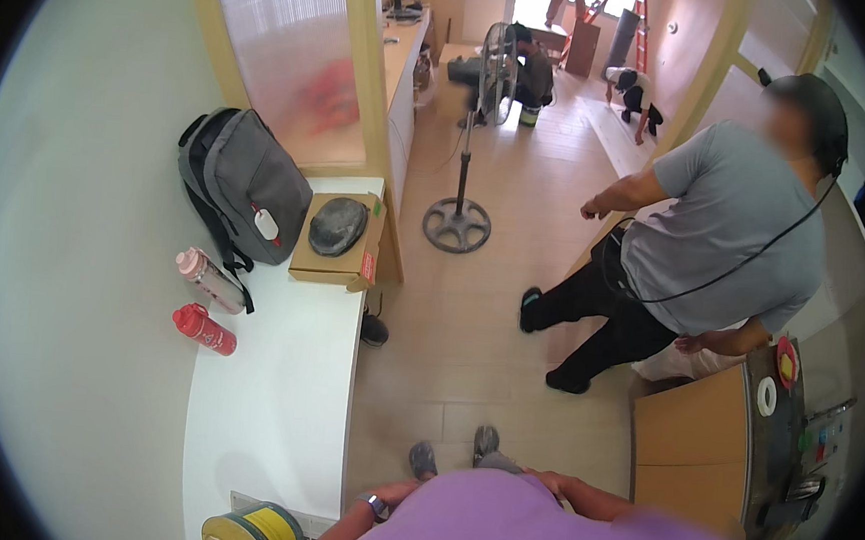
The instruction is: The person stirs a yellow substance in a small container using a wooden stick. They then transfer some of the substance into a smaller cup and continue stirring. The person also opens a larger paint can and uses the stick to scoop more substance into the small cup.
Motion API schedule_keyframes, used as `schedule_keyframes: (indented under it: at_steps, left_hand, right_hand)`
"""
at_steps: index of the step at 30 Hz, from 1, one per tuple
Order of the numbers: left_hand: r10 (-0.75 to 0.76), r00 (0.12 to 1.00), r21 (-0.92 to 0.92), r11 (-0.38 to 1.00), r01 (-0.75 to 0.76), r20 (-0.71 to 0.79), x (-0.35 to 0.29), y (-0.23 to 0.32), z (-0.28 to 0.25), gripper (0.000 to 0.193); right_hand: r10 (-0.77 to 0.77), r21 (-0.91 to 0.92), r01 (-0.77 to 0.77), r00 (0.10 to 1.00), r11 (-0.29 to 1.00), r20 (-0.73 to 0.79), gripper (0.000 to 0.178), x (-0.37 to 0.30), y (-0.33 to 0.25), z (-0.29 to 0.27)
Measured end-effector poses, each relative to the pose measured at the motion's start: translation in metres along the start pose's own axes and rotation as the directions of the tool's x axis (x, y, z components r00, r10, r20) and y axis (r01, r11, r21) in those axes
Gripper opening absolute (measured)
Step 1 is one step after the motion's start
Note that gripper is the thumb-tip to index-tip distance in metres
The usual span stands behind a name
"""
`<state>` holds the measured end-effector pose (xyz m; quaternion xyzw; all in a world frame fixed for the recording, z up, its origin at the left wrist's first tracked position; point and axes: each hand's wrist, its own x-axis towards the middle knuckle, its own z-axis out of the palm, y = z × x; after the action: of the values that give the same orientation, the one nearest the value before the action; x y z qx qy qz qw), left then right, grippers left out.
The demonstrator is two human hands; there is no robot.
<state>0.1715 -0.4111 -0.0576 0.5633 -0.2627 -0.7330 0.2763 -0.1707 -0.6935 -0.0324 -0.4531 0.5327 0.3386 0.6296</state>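
Both my hands are at the front of my body, partly covered by my purple shirt. My left hand, with a watch on the wrist, rests close against my waist, beside the white counter. On the other side, my right hand is also at my waist, against the shirt. The fingers of both are hidden, so whether they hold anything does not show. Nearest my left forearm is a round yellow-and-green tin on the counter.
A backpack, two bottles and a cardboard box with a dark round object stand on the counter. A standing fan is ahead. A person stands at right by a brown cabinet. Others work farther back near a ladder.
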Motion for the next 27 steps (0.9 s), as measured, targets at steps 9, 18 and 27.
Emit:
schedule_keyframes:
  at_steps: [9,18,27]
  left_hand:
    - [-0.054,0.986,0.420,0.900,0.116,-0.157,0.041,0.040,-0.053,0.058]
    - [-0.062,0.782,0.507,0.729,0.460,-0.620,0.084,0.149,-0.068,0.027]
    - [-0.039,0.574,0.251,0.874,0.416,-0.818,0.072,0.174,-0.047,0.040]
  right_hand:
    - [-0.060,-0.205,0.114,0.966,0.972,0.251,0.080,0.077,-0.110,-0.087]
    - [0.062,-0.370,0.033,0.968,0.929,0.242,0.079,0.087,-0.226,-0.182]
    - [0.060,-0.479,0.118,0.938,0.870,0.341,0.088,0.122,-0.264,-0.212]
